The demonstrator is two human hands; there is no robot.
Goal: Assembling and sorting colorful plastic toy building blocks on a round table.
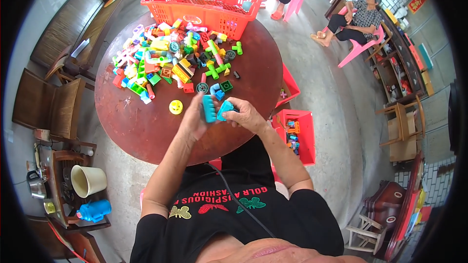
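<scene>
Above the near part of the round table, my left hand (193, 119) grips a long teal toy brick (209, 108) with studs along its side. Close beside it, my right hand (247, 116) holds a smaller turquoise toy brick (224, 110) between thumb and fingers. The two bricks are nearly touching, with a narrow gap between them. Just beyond my hands lie a blue piece (217, 92), a dark green square brick (226, 85) and a grey wheel (202, 88). A yellow round piece (176, 107) sits by itself to the left of my left hand.
A pile of mixed toy bricks (161, 58) covers the far part of the brown table (131, 131). Behind it stands a red plastic crate (195, 7). Red bins (306, 136) with sorted pieces stand at the table's right. Two people sit on pink chairs (361, 48) farther off.
</scene>
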